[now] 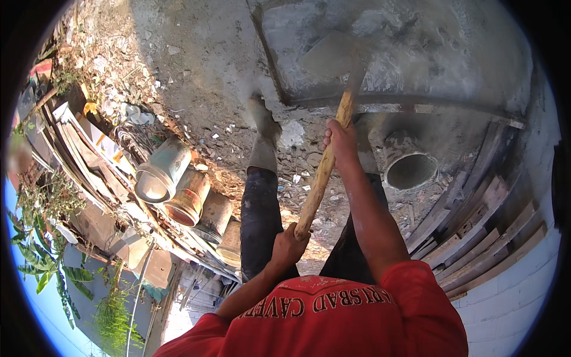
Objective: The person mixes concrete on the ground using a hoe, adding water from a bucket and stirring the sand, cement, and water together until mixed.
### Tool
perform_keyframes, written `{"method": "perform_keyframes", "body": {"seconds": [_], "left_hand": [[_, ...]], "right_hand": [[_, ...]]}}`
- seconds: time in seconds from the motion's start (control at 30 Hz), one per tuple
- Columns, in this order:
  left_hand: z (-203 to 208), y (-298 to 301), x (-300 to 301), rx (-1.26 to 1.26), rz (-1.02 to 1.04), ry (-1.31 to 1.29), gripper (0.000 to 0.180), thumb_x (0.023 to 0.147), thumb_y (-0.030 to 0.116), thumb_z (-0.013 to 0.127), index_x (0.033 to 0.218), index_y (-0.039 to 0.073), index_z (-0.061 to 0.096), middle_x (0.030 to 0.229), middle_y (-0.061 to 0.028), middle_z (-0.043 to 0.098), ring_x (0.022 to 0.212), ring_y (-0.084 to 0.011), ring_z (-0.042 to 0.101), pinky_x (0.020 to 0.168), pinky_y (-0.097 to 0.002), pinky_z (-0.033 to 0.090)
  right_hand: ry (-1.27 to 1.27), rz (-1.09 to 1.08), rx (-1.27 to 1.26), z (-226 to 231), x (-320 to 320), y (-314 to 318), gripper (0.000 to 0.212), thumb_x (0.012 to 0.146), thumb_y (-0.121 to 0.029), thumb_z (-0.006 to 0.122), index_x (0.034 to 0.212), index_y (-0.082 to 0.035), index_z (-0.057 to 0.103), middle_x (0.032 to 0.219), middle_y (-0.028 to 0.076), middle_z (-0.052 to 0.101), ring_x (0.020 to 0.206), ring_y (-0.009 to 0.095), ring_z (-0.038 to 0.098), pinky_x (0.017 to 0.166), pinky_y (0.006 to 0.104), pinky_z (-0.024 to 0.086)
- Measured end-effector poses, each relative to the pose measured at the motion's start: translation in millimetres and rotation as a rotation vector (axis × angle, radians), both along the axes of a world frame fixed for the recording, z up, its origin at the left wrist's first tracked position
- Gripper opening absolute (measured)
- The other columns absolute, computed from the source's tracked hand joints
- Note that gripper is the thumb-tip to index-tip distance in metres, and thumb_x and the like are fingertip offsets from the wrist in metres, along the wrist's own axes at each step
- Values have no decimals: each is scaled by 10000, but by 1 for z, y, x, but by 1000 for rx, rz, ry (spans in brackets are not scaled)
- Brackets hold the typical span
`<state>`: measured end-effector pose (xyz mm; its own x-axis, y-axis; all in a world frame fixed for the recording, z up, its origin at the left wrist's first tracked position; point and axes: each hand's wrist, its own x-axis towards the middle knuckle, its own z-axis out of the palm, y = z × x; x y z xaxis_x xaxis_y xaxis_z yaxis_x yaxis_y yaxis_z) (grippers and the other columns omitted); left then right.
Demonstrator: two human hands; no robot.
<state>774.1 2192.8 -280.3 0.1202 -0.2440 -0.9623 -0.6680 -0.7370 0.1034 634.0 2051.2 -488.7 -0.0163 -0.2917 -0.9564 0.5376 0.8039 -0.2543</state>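
Observation:
With both hands I grip the rough wooden handle point(322, 178) of a shovel point(357, 74). My left hand point(289, 247) is closed round its near end, close to my body. Further up, my right hand point(341, 143) wraps the handle just below the metal socket. The shovel's head is blurred and lies over the wet grey cement mix point(428, 65), in a shallow area bounded by a raised edge point(404, 108). My boots stand on the near side of that edge, either side of the handle.
Several dirty buckets point(163, 169) stand in a row at the left beside stacked boards point(89, 154). An open bucket point(410, 169) lies near my right leg. Planks point(476, 244) lean along the pale block wall point(505, 297) at right. Rubble and litter point(122, 77) cover the ground at far left.

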Motion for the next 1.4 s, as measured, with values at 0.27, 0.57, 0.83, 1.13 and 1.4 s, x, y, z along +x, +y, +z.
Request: {"method": "perform_keyframes", "body": {"seconds": [0.27, 0.57, 0.83, 1.13, 1.4], "left_hand": [[-39, 56, 49, -237, -91, 124, 285, 849, 268, 722, 913, 33, 574, 707, -250, 630, 704, -460, 649, 604, -535, 511], [-107, 11, 205, -246, -96, 177, 329, 822, 256, 706, 1090, 68, 667, 877, -261, 681, 874, -463, 652, 780, -520, 528], [-4, 83, 287, -7, -187, 56, 314, 822, 340, 731, 994, 86, 663, 868, -217, 699, 827, -431, 674, 739, -515, 532], [-86, 36, 208, -292, -22, 589, 389, 917, 408, 660, 1138, 88, 668, 972, -146, 707, 958, -363, 677, 811, -451, 534], [-444, -131, 101, -916, -945, 173, 346, 945, 202, 563, 1281, 134, 605, 1310, -101, 612, 1216, -280, 586, 1003, -436, 468]], "right_hand": [[147, 40, -69, 25, 17, 1, 175, 926, -176, 616, 985, -101, 469, 675, 4, 486, 526, 118, 488, 468, 306, 452], [137, -104, -65, -71, 135, -3, 162, 903, -154, 585, 844, -60, 466, 639, 21, 481, 497, 150, 505, 451, 348, 469], [76, -232, 73, 25, 216, 91, 152, 902, -156, 590, 928, -99, 452, 651, 12, 472, 492, 148, 469, 457, 344, 443], [304, -291, -16, 60, 66, 101, 144, 899, -165, 614, 938, -106, 488, 662, 5, 483, 495, 139, 472, 451, 324, 430], [379, -270, 13, -16, -21, 135, 140, 927, -150, 604, 983, -93, 489, 668, 20, 485, 493, 133, 470, 448, 313, 433]]}}
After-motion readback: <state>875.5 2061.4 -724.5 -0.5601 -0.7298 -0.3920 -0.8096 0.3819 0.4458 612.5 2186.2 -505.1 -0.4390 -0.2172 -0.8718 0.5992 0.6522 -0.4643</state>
